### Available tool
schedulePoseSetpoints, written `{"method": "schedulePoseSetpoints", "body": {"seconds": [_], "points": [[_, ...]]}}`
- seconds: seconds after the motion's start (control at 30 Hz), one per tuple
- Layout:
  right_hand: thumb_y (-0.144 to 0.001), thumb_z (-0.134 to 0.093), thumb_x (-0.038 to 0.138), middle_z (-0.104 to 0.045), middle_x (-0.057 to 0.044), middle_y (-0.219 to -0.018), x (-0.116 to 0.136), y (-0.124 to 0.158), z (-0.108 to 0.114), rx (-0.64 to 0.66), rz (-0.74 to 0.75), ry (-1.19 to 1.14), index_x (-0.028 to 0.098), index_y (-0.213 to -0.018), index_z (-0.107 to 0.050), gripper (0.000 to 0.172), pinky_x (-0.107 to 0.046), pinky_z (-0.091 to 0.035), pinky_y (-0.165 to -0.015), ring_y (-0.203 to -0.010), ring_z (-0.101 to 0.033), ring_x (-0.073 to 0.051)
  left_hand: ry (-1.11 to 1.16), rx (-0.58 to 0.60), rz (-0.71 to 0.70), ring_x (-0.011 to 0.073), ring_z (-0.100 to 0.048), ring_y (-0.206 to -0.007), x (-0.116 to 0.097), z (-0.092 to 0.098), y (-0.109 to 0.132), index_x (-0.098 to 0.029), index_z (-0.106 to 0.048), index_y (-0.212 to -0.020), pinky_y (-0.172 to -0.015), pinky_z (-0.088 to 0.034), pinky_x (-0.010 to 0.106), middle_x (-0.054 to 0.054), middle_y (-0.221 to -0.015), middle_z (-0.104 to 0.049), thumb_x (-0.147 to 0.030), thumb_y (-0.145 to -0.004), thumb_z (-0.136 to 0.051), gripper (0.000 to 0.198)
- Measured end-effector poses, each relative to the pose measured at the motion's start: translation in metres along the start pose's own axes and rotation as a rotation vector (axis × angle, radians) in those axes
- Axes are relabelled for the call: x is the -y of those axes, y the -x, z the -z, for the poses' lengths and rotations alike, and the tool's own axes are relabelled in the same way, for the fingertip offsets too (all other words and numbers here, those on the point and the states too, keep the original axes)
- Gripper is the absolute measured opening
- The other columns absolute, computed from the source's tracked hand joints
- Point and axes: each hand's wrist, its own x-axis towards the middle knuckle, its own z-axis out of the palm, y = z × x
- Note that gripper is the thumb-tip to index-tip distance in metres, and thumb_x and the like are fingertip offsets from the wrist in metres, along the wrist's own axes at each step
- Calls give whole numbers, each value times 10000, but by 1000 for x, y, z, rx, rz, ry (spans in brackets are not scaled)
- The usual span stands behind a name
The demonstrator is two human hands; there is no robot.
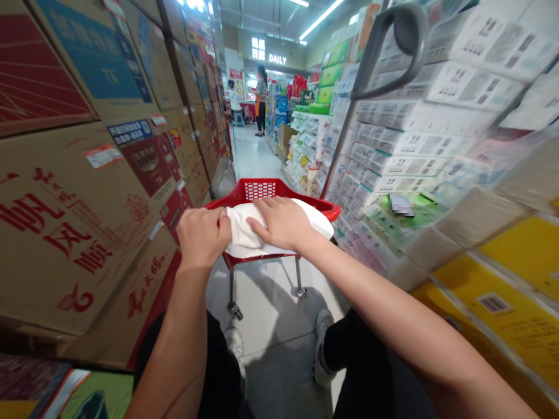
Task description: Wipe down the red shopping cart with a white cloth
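Observation:
In front of me stands a red shopping basket cart (262,189) with metal legs and small wheels. A white cloth (248,235), bunched near my left hand and smoother on the right, lies over its near rim. My left hand (203,233) is closed at the cloth's left end, thumb pressed against the fingers; the basket rim beneath is hidden. My right hand (282,221) rests flat on top of the cloth, fingers stretched and thumb apart. A metal pole rises from the cart's right side to a grey loop handle (393,49).
Cardboard cartons (70,227) are stacked close on the left. White wrapped paper packs (406,145) and yellow packages (493,308) line the right side. Ahead, the tiled aisle floor (255,154) runs toward a standing person (261,99) and another on a stool. My shoes flank the cart's near side.

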Motion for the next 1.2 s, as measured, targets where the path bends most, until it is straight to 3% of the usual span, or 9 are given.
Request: {"method": "schedulePoseSetpoints", "body": {"seconds": [0.17, 0.37, 0.47, 0.63, 0.73, 0.8, 0.9, 1.03, 1.2], "points": [[-994, -341, 634, -673, -140, -1174, -5, 1, 2, 14, -15, 4, 169, -1205, -598, 571, -394, -419, -936, -1091, -608, -295, 6, -16, -99, 237, -584, -700, -3, -1, 3, -190, -652, -674, -718, -352, 374, 104, -690, -664, -272, -871, -425, 312], [-1032, -247, 579, -715, -104, -1075, -68, 26, 9, 140, -246, 24, 195, -1146, -620, 547, -334, -436, -828, -986, -659, -256, 61, -78, -167, 217, -578, -681, -14, -4, 6, -210, -652, -681, -730, -364, 365, 61, -663, -658, -293, -893, -446, 307], [-1049, -243, 508, -709, -101, -1131, -81, 35, 9, 115, -234, 14, 197, -1227, -602, 508, -341, -434, -875, -1052, -644, -252, 92, -85, -153, 214, -569, -669, -24, -7, 6, -209, -643, -669, -733, -361, 371, 64, -656, -656, -291, -891, -448, 306], [-1024, -374, 483, -605, -138, -1351, -39, 27, -1, -45, 44, -51, 158, -1378, -532, 506, -401, -362, -1067, -1262, -524, -270, 61, -78, -154, 217, -565, -675, -34, -9, 4, -209, -608, -640, -726, -342, 371, 69, -641, -643, -279, -885, -464, 292], [-1012, -411, 487, -592, -131, -1368, -14, 18, -4, -58, 118, -81, 175, -1357, -554, 487, -409, -359, -1076, -1279, -508, -269, 43, -69, -195, 218, -567, -683, -29, -9, 3, -208, -601, -653, -721, -341, 364, 73, -652, -641, -268, -894, -455, 288], [-1017, -396, 498, -625, -127, -1313, -15, 14, -2, -40, 88, -69, 179, -1326, -574, 478, -405, -380, -1047, -1236, -541, -269, 55, -47, -236, 215, -566, -685, -24, -8, 3, -205, -602, -663, -724, -345, 361, 72, -659, -642, -268, -903, -447, 292], [-1031, -339, 508, -686, -123, -1178, -36, 14, 2, 15, -46, -5, 173, -1226, -620, 479, -394, -420, -963, -1121, -607, -273, 90, -29, -272, 208, -570, -692, -21, -8, 4, -204, -620, -689, -737, -350, 361, 66, -678, -656, -276, -917, -435, 302], [-1045, -298, 476, -711, -119, -1080, -55, 15, 4, 84, -200, 67, 176, -1096, -649, 465, -360, -436, -869, -1042, -636, -265, 95, -84, -202, 206, -560, -673, -31, -12, 4, -208, -609, -636, -713, -334, 367, 58, -641, -653, -281, -908, -448, 324], [-1061, -283, 412, -693, -117, -1108, -22, 6, 0, 20, 2, 26, 162, -1102, -643, 440, -351, -401, -948, -1069, -609, -238, 96, -122, -139, 199, -546, -645, -39, -18, 3, -210, -581, -576, -700, -330, 366, 58, -594, -627, -266, -892, -458, 343]]}}
